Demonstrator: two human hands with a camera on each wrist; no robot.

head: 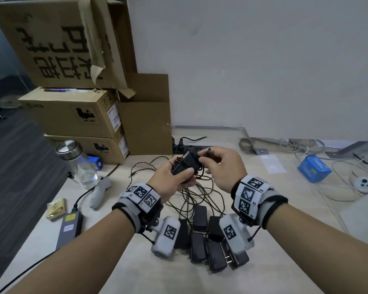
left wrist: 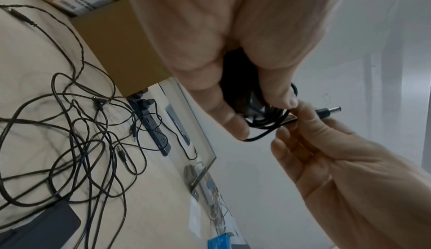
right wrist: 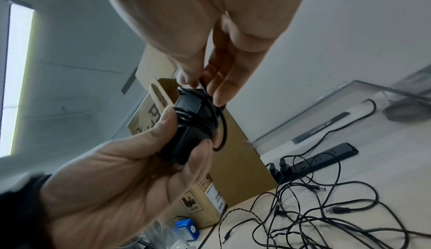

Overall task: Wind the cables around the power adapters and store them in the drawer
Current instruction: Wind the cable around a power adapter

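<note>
My left hand point(head: 173, 179) grips a black power adapter point(head: 187, 163) above the desk, its thin black cable wound round the body in several turns point(right wrist: 198, 122). My right hand point(head: 218, 164) pinches the free end of that cable just behind the barrel plug point(left wrist: 328, 110), right beside the adapter. A short loop of cable point(left wrist: 258, 137) hangs slack under my left fingers. Several more black adapters point(head: 200, 240) lie in a cluster near the desk's front edge, between my wrists. Their cables point(head: 200, 194) lie tangled and unwound on the desk. No drawer is in view.
Stacked cardboard boxes point(head: 72, 115) stand at the back left, with a glass bottle point(head: 79, 164) in front of them. A black power strip point(head: 189, 147) lies behind my hands. A grey power brick point(head: 69, 228) and a white controller point(head: 99, 194) lie left; a blue box point(head: 313, 168) sits right.
</note>
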